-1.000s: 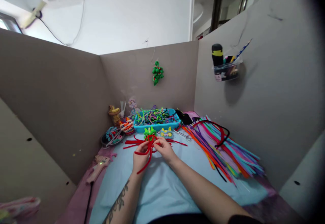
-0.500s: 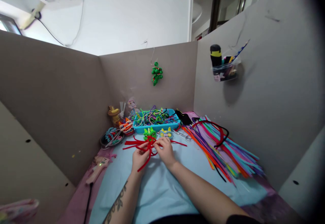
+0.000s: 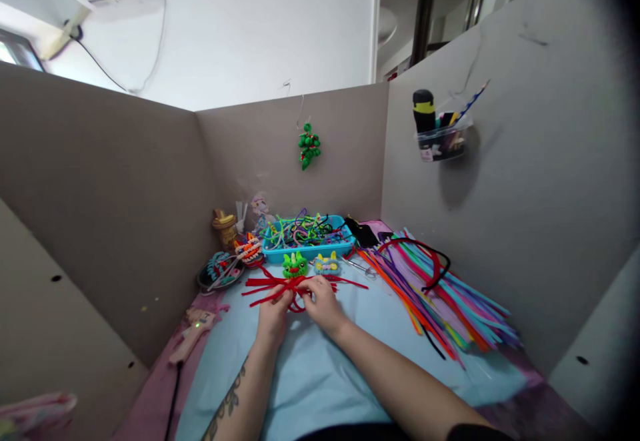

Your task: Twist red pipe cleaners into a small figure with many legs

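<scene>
Thin fuzzy red craft stems, looped, pinched by left hand and right hand; apparent step, bending; next move calls for steady fingertip hold.

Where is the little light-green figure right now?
In the head view, the light-green figure sits near the centre, just beyond the red strips, left of the blue-and-yellow figure and in front of the blue tray.

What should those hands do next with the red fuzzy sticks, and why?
Maybe the right hand should gently tighten the red fuzzy sticks while the left hand steadies them, because both hands pinch them and a loop shows between.
</scene>
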`<state>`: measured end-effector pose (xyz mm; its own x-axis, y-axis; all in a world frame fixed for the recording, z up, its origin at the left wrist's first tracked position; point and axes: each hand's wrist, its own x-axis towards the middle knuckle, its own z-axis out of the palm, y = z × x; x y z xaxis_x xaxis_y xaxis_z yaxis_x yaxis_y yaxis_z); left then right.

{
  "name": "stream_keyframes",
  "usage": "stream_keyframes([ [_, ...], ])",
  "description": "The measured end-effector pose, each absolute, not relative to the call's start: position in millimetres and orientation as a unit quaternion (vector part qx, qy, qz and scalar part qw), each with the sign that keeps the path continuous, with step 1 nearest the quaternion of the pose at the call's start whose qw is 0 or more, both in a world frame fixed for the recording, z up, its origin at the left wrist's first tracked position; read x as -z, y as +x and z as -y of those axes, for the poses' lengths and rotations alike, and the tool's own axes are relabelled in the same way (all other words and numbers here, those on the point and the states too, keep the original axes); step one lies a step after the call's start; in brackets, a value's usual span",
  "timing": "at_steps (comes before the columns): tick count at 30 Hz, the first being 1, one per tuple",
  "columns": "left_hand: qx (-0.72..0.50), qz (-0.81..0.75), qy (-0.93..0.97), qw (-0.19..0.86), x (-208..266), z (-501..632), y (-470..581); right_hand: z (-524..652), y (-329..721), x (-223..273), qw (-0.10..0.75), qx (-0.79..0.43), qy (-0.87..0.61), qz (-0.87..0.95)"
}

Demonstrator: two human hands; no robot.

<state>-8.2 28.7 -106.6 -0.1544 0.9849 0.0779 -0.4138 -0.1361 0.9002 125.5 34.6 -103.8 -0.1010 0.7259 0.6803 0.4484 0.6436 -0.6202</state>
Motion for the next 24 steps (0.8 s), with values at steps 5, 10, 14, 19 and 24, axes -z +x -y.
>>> stream_keyframes([
  [5,-0.661,-0.401,0.322,0.546,108.3,-30.7,-7.5,-32.8,126.0,104.8,0.518,-0.110,-0.388,0.754],
  [10,-0.644,-0.402,0.317,0.569,112.9,-31.6,-9.3,-33.6,129.9,104.9,0.488,-0.066,-0.360,0.792],
  [14,-0.633,-0.396,0.334,0.576,113.7,-30.2,-11.1,-34.4,133.0,103.7,0.503,-0.067,-0.357,0.784],
  [19,-0.641,-0.367,0.426,0.523,108.7,-26.6,-8.7,-32.6,134.5,98.5,0.527,-0.075,-0.383,0.755],
  [24,-0.644,-0.391,0.447,0.483,106.7,-26.2,-5.6,-30.9,134.0,96.9,0.523,-0.063,-0.395,0.752],
])
